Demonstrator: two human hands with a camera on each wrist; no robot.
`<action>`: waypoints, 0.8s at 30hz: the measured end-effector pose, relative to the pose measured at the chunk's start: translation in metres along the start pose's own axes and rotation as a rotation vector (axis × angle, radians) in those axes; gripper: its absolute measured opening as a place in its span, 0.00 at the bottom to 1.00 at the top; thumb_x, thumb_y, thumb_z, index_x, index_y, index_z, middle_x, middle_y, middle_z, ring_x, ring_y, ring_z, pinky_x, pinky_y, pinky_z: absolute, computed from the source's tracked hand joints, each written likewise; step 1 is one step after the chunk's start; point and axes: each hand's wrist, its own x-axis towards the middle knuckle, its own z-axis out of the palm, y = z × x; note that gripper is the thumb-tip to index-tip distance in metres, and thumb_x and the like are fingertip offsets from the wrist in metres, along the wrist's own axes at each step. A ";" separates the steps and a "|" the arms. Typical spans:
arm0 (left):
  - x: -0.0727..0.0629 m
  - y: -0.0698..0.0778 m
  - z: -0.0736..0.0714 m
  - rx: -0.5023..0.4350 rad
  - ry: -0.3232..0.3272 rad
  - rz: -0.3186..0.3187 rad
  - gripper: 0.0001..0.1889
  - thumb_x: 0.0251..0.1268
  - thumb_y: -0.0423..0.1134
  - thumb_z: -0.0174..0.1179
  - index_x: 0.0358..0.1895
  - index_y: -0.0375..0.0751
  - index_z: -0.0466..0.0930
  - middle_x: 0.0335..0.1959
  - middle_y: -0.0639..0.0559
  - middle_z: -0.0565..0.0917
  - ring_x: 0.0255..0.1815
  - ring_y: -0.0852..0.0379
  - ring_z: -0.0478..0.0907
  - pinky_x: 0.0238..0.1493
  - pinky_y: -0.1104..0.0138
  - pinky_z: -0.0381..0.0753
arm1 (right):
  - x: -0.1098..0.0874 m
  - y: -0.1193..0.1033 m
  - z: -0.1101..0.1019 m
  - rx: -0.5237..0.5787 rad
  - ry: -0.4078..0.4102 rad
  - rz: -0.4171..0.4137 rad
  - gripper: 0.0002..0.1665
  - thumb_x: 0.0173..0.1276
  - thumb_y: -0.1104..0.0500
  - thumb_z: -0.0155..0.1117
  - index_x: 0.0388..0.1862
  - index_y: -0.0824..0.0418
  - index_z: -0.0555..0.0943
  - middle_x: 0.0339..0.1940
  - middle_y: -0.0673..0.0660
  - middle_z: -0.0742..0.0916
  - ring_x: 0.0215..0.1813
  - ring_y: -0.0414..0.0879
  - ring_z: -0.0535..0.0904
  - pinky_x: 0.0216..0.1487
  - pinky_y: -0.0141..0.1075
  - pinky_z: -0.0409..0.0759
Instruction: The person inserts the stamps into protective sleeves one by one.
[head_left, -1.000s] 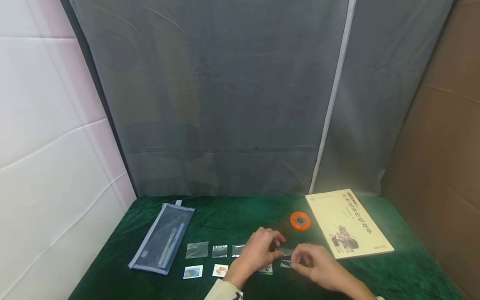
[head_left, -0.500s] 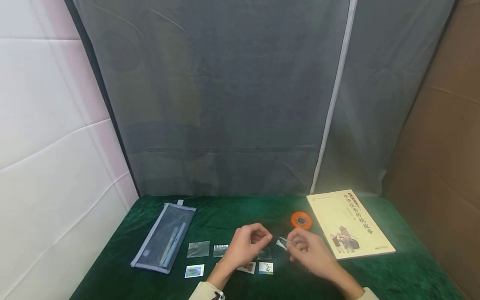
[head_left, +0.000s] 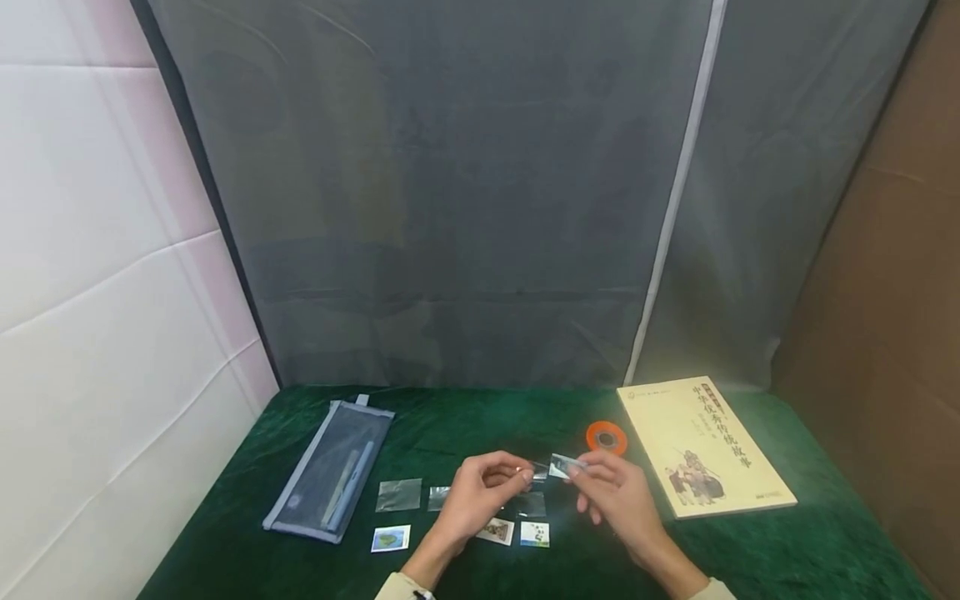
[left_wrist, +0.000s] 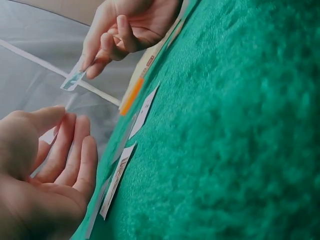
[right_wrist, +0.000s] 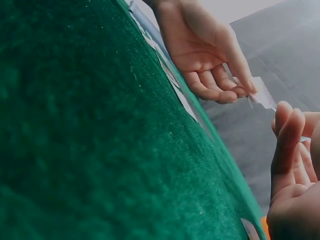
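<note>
My left hand [head_left: 480, 492] pinches a small clear plastic sleeve [right_wrist: 262, 92] between thumb and forefinger, above the green cloth. Facing it, my right hand [head_left: 615, 492] pinches a small stamp-like picture card [head_left: 564, 465] by its right end. In the left wrist view the card [left_wrist: 74, 80] shows a bluish-green print and points toward the left fingertips. Sleeve and card are close together; whether they touch I cannot tell. Below the hands lie a panda stamp [head_left: 535, 534], a brown-patterned stamp [head_left: 498, 531] and a stamp with a green shape [head_left: 390, 538]. My left forearm covers part of that row.
Clear sleeves [head_left: 399, 495] lie in a row behind the stamps. A mesh zip pouch [head_left: 330, 475] with pens is at left. An orange ring-shaped roll [head_left: 606, 438] sits behind my right hand, beside a cream book [head_left: 708, 450]. Grey fabric [head_left: 465, 208] hangs behind.
Both hands have risen from the cloth and moved left. The card has come up in my right hand, and the sleeve now shows at my left fingertips. The panda stamp is uncovered.
</note>
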 end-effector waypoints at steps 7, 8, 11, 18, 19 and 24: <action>0.001 -0.001 0.004 -0.140 0.042 -0.039 0.14 0.75 0.46 0.72 0.46 0.36 0.89 0.42 0.41 0.95 0.43 0.51 0.94 0.47 0.65 0.91 | 0.000 0.002 -0.002 0.020 0.012 0.055 0.16 0.72 0.57 0.77 0.51 0.65 0.84 0.39 0.69 0.94 0.23 0.45 0.87 0.19 0.32 0.79; 0.002 -0.001 0.004 -0.153 0.042 -0.044 0.15 0.75 0.46 0.72 0.46 0.35 0.89 0.42 0.41 0.95 0.43 0.51 0.94 0.47 0.64 0.91 | 0.000 0.002 -0.002 0.025 0.008 0.057 0.17 0.72 0.57 0.77 0.52 0.65 0.83 0.40 0.70 0.94 0.23 0.45 0.87 0.19 0.33 0.79; 0.001 0.000 0.006 -0.162 0.042 -0.063 0.16 0.75 0.48 0.72 0.45 0.34 0.89 0.40 0.44 0.96 0.42 0.49 0.95 0.45 0.64 0.92 | 0.000 0.002 -0.003 0.041 -0.001 0.060 0.18 0.73 0.57 0.77 0.53 0.65 0.83 0.41 0.70 0.94 0.23 0.46 0.87 0.19 0.32 0.79; 0.000 0.002 0.010 -0.178 0.038 -0.079 0.21 0.75 0.50 0.71 0.47 0.31 0.88 0.40 0.45 0.96 0.44 0.44 0.95 0.44 0.64 0.92 | 0.001 0.002 -0.004 0.057 -0.012 0.062 0.18 0.74 0.57 0.75 0.55 0.66 0.81 0.44 0.70 0.94 0.23 0.46 0.88 0.19 0.31 0.79; -0.001 0.001 0.010 -0.178 0.039 -0.082 0.21 0.74 0.50 0.71 0.47 0.30 0.88 0.40 0.45 0.96 0.44 0.44 0.95 0.44 0.64 0.92 | 0.001 0.003 -0.004 0.056 -0.015 0.060 0.19 0.75 0.57 0.75 0.55 0.67 0.81 0.45 0.71 0.94 0.22 0.46 0.88 0.19 0.31 0.79; -0.001 -0.001 0.010 -0.174 0.041 -0.086 0.22 0.75 0.51 0.71 0.48 0.31 0.88 0.40 0.46 0.96 0.44 0.47 0.95 0.45 0.63 0.92 | 0.000 0.003 -0.004 0.067 -0.025 0.051 0.21 0.75 0.58 0.75 0.57 0.69 0.79 0.45 0.72 0.93 0.22 0.45 0.87 0.19 0.31 0.79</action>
